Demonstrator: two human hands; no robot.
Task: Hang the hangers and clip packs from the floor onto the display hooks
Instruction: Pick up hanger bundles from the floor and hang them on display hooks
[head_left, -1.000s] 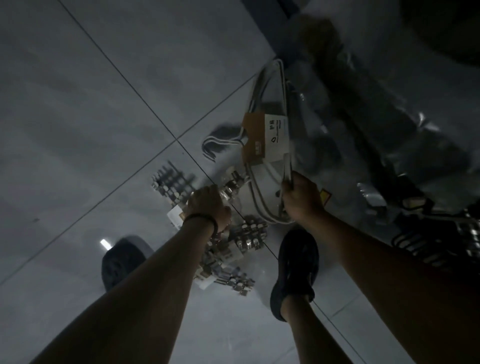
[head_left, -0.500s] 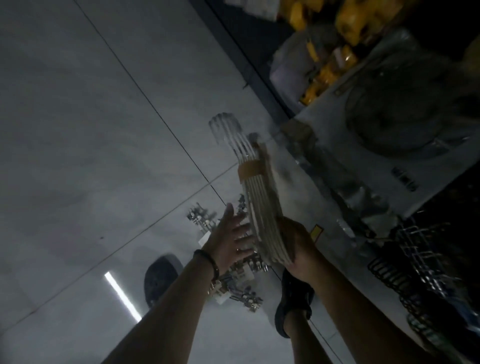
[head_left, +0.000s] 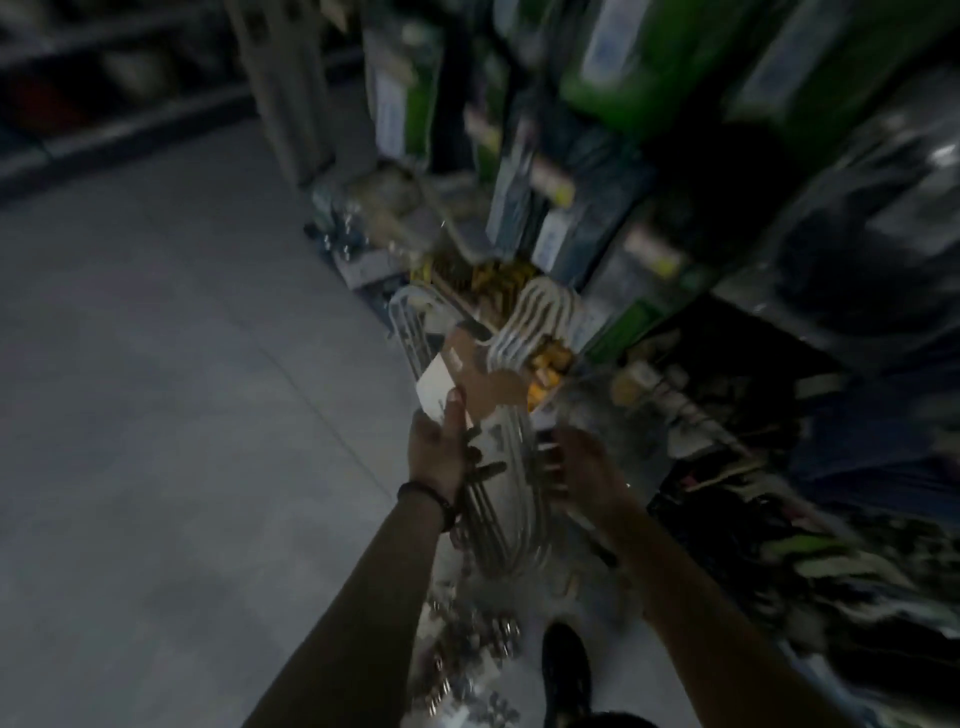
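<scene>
A bundle of white hangers (head_left: 506, 467) with a brown card band and a white label is held up in front of me, its hooks (head_left: 535, 317) pointing toward the display. My left hand (head_left: 441, 441) holds the bundle's left side, thumb up along the label. My right hand (head_left: 582, 467) grips its right side. Several clip packs (head_left: 467, 654) lie on the floor below, between my arms. The frame is dark and blurred by motion.
The display rack (head_left: 649, 218) on the right is crowded with hanging packaged goods, green and dark. Yellow items (head_left: 498, 280) hang just behind the hanger hooks. Grey tiled floor (head_left: 182, 415) spreads to the left. My shoe (head_left: 566, 670) stands beside the clip packs.
The hanger bundle came up off the floor and now stands raised toward the display. My left hand left the clip packs and joined the bundle. The view swung up from floor to rack.
</scene>
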